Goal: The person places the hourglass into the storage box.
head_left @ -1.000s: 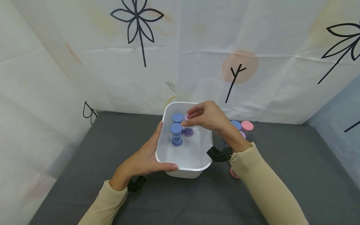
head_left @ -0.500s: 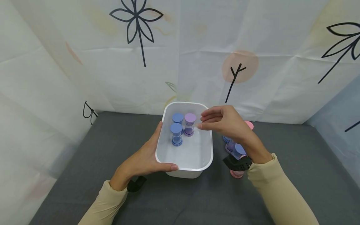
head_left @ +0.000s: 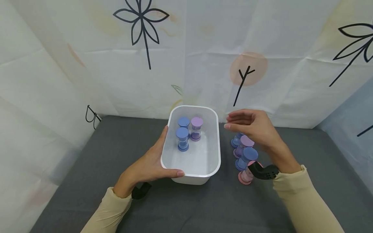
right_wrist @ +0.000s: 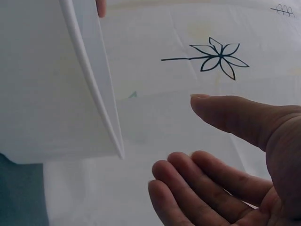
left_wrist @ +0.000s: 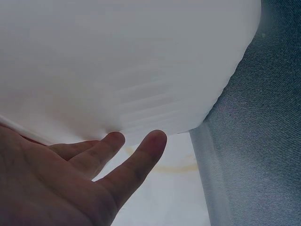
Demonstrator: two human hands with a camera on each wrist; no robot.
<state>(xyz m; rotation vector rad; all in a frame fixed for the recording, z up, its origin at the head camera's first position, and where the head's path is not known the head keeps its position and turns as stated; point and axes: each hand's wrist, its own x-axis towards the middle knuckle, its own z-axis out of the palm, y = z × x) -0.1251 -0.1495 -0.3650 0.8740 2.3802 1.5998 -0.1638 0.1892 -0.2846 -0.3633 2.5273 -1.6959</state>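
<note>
My left hand [head_left: 148, 165] rests on the left side of a white plastic tub [head_left: 201, 161], its thumb along the near rim. In the left wrist view its fingers [left_wrist: 136, 165] extend fairly straight against the outer wall. Inside the tub stand two blue-capped sand timers [head_left: 183, 139] and one purple-capped sand timer [head_left: 196, 128]. My right hand [head_left: 256, 127] hovers right of the tub, holding nothing, thumb and fingers apart in the right wrist view. Below it stand a purple sand timer [head_left: 244, 145], a blue sand timer [head_left: 247, 158] and a pink sand timer [head_left: 246, 177].
Another blue sand timer [head_left: 236, 139] is partly hidden behind my right hand. Dark grey cloth [head_left: 192, 207] covers the table. A white patterned curtain [head_left: 204, 64] hangs along the back, close behind the tub.
My right hand has let go of the purple-capped sand timer inside the tub. It has moved right, out over the sand timers on the table. The left hand and tub stay put.
</note>
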